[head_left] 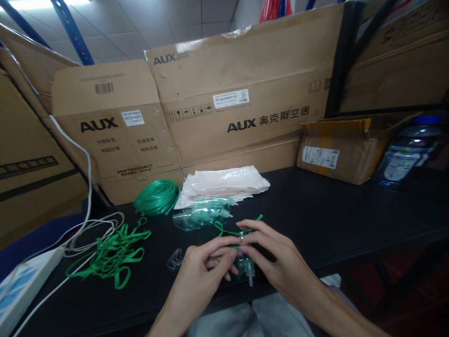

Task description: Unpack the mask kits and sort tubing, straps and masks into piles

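Note:
Close to the table's front edge, both my hands are closed at a clear green-tinted face mask (248,269) with a pale connector pointing down toward me. My left hand (210,262) pinches its left side between thumb and fingers. Fingertips of my right hand (271,245) press on its upper right edge. A thin green elastic strap (228,231) runs by the fingertips, its loop to the left and an end beyond the right index finger. Fingers hide much of the mask. Left of my left hand lie small clear curved pieces (174,259).
Several similar masks (201,214) lie ahead, before white plastic packets (228,180) and coiled green tubing (157,196). Tangled green straps (115,252), white cables and a power strip (31,276) are left. Cardboard boxes (245,110) wall the back; a bottle (407,152) stands right.

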### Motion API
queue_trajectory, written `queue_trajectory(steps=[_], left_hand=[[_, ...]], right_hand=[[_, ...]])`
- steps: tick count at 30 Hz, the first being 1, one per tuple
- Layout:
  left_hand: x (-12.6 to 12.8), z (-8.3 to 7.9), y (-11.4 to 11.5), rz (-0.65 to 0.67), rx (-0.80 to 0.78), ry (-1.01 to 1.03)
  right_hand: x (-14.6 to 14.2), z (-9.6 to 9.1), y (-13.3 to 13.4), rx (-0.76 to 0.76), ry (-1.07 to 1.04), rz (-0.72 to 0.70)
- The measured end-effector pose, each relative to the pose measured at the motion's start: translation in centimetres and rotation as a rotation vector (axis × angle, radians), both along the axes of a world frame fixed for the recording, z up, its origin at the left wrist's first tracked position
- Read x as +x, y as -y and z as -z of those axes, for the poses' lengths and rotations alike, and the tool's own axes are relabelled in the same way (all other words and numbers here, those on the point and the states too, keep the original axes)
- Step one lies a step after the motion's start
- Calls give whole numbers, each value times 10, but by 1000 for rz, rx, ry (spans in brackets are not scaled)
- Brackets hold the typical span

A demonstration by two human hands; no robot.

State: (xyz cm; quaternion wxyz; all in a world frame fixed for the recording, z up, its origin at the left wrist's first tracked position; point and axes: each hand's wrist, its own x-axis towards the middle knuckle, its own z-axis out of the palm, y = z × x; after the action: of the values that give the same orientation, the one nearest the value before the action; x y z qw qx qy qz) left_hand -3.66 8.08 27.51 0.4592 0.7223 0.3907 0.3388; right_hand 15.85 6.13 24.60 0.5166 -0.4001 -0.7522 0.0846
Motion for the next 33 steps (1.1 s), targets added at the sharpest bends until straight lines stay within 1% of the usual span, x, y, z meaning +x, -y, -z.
queue_trajectory(steps=[4,6,11,16,19,22,27,33], left_hand=[[-1,4,-4,9,30,-41],[-1,6,-5,7,40,-69],[-2,5,-4,1,85,-152],[-3,2,1,22,140,-233],[-2,2,2,-14,175,-279],[-1,1,2,-39,193,-313],[1,0,3,-59,212,-365],[4,-4,6,-116,268,-413]], right_hand=[[-1,3,-1,115,74,51],[-2,3,-1,147,109,51],[-1,2,0,85,117,63],[-1,0,2,121,125,55],[-4,0,2,95,93,49],[-6,0,3,48,48,-14],[-8,0,5,10,99,-45],[-3,-11,9,-58,122,-68]])
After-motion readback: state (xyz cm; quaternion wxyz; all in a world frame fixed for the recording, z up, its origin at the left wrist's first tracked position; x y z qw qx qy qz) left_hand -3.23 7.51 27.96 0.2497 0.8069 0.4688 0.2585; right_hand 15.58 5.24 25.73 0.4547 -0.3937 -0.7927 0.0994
